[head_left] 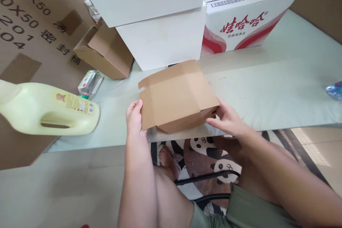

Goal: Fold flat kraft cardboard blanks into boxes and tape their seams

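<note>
As L hand holds ctn, contents hidden

The carton is brown, the jug pale yellow.

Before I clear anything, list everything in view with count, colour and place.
Handled box: one, brown, between the hands
Dark object: one, mostly hidden, behind it
Plain boxes: three visible, white, top centre
Lettered box: one, white and red, right of those
Small carton: one, brown, left of those
White-capped bottle: one, clear, behind carton
Green-capped bottle: one, clear, before carton
Jug: one, pale yellow, left
Large cardboard: brown, far left; more top right
Unclear item: one, blue-purple, right edge
Tabletop: one, pale green, centre
Panda mat: one, multicoloured, below
Bars: two, black, over mat
Red speck: one, bottom edge
Floor: pale, below
Shorts: green, bottom
Left hand, right hand: at box ends
Legs: two, below; one foot visible
</note>
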`<state>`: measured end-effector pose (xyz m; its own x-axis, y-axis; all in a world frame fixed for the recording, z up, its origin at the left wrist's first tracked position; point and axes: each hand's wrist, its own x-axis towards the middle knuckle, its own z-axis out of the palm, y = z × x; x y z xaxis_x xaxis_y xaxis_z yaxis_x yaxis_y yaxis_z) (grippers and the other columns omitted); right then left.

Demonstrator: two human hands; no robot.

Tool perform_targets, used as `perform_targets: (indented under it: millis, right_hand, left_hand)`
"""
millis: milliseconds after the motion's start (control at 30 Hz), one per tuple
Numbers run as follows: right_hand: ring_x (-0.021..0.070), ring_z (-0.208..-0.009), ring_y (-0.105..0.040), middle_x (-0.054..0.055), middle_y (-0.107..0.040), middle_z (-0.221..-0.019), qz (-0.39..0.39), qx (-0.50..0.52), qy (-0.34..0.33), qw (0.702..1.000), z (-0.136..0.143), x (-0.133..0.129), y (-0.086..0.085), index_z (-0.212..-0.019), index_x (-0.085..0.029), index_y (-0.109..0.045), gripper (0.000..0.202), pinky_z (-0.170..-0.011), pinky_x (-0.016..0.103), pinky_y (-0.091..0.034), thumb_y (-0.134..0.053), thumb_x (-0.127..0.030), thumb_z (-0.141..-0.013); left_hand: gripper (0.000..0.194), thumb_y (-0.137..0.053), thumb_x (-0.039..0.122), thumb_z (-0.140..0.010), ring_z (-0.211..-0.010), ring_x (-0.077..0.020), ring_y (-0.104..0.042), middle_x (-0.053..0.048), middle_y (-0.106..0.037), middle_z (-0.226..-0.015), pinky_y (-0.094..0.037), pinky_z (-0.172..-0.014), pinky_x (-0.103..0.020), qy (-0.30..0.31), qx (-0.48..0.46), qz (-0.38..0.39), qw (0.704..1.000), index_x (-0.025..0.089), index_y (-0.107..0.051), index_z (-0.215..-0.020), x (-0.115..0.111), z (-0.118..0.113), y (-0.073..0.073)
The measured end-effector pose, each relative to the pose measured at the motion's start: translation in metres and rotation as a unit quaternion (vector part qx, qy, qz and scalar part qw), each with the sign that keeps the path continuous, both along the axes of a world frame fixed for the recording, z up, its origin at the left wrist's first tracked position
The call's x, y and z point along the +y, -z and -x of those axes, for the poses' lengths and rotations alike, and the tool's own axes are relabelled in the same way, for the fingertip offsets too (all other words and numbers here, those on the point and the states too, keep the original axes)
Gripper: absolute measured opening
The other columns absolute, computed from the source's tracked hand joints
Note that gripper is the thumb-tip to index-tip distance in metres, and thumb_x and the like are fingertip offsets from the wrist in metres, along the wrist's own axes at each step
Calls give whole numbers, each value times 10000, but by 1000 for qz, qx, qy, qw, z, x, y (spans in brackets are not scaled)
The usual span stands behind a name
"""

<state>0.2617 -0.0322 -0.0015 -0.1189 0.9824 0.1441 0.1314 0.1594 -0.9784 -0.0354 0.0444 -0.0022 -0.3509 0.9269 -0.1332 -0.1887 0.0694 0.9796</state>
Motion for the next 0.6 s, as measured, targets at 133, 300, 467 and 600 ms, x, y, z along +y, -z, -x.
perform_targets:
  millis: [133, 300, 467, 600]
  right_hand:
    - [306, -1060, -691, 139, -725, -1173, 20, -56, 102, 993, 6, 2, -2, -1223, -174, -614, 493, -872, 453, -577, -703, -375, -782]
    - [313, -1114, -677, 142, -715, -1214, 22, -54, 139, 989, 8, 3, -4, -1210, -183, -600, 490, -907, 472, -569, -700, -361, -764]
    - [321, -1111, -674, 150, -716, -1200, 35, -57, 151, 986, 8, 3, -3, -1180, -175, -602, 479, -902, 483, -565, -694, -366, -751]
    - [320, -1107, -668, 131, -719, -1196, 35, -58, 153, 986, 8, 3, -2, -1181, -195, -619, 478, -891, 478, -559, -704, -377, -748]
  left_hand:
    - [395, -774, 521, -689, -754, -179, -680, -43, -722, -935, -484, -557, -271, 78, -82, 1, 994, 224, -682, -933, -6, -6, -12]
    - [495, -717, 615, -748, -842, -224, -691, -94, -717, -1122, -474, -495, -261, 162, -64, -1, 985, 266, -681, -1098, -14, -10, -17]
    - [610, -698, 642, -766, -662, -194, -652, -85, -713, -971, -435, -422, -266, 178, -54, 22, 982, 264, -621, -1239, -14, -10, -11]
    - [528, -719, 535, -788, -608, -160, -628, -42, -702, -858, -420, -434, -240, 149, -9, 21, 989, 243, -643, -1221, -15, -12, -14]
